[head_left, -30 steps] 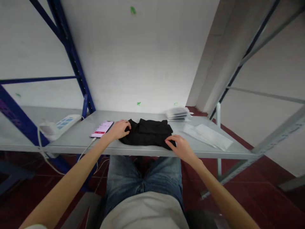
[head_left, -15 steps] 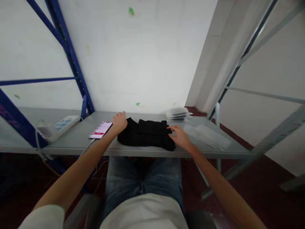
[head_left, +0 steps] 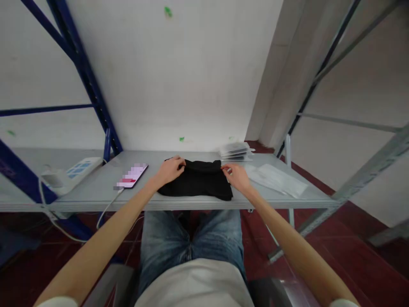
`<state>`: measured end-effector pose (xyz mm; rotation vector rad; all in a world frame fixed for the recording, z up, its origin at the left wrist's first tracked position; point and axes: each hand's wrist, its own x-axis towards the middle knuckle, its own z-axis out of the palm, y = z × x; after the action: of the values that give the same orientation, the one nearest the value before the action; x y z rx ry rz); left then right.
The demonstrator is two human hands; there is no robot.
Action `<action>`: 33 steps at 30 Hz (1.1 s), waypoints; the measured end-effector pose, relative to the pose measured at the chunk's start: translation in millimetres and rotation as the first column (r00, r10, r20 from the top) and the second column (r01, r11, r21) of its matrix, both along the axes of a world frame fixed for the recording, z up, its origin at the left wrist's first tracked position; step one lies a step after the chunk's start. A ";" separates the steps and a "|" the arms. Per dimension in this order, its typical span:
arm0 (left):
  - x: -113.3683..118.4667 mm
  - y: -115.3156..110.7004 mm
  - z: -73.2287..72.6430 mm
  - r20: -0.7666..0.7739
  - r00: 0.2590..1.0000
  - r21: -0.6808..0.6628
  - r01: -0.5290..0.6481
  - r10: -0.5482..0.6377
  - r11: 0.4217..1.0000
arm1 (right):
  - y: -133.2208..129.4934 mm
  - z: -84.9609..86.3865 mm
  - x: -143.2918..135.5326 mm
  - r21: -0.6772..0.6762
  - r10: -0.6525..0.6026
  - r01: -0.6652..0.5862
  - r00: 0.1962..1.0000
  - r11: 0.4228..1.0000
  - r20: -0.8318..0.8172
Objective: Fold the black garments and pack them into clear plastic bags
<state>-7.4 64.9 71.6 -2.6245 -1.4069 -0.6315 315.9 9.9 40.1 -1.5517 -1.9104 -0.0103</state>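
Observation:
A black folded cloth (head_left: 198,183) lies on the grey table near its front edge. My left hand (head_left: 171,169) rests over the cloth's upper left part, its fingertips pinching the folded strip along the back. At the upper right corner of that strip, my right hand (head_left: 235,175) has thumb and fingers closed on the fabric. The back strip looks slightly rolled between the two hands. Part of the cloth's left side is hidden under my left hand.
A lit phone (head_left: 133,175) with a white cable lies to the left, and a white power strip (head_left: 78,172) farther left. Clear plastic sleeves (head_left: 236,150) are stacked at the back right; loose plastic bags (head_left: 277,179) lie right. Blue posts (head_left: 92,85) stand left.
My left hand has moved right from the cloth's left corner onto its back strip. The fingers of my right hand have closed on the strip's right end.

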 end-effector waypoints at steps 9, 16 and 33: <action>32.9 35.3 22.5 0.412 0.886 0.080 -0.267 0.212 0.960 | 26.2 62.8 -17.4 0.219 -0.050 0.060 0.997 0.974 -0.050; 65.8 40.5 3.3 0.351 0.825 -0.049 -0.456 0.443 0.889 | 68.2 52.3 -42.5 -0.096 -0.377 0.379 0.925 0.920 0.044; 24.7 12.5 -59.0 -0.045 0.995 -0.299 -0.101 0.092 0.949 | 40.3 -38.6 -93.6 -0.192 -0.005 0.030 0.991 0.981 0.132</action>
<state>17.2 77.3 12.5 -2.7491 -1.7339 -0.3897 222.3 50.2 1.5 -1.7339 -2.0505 0.0702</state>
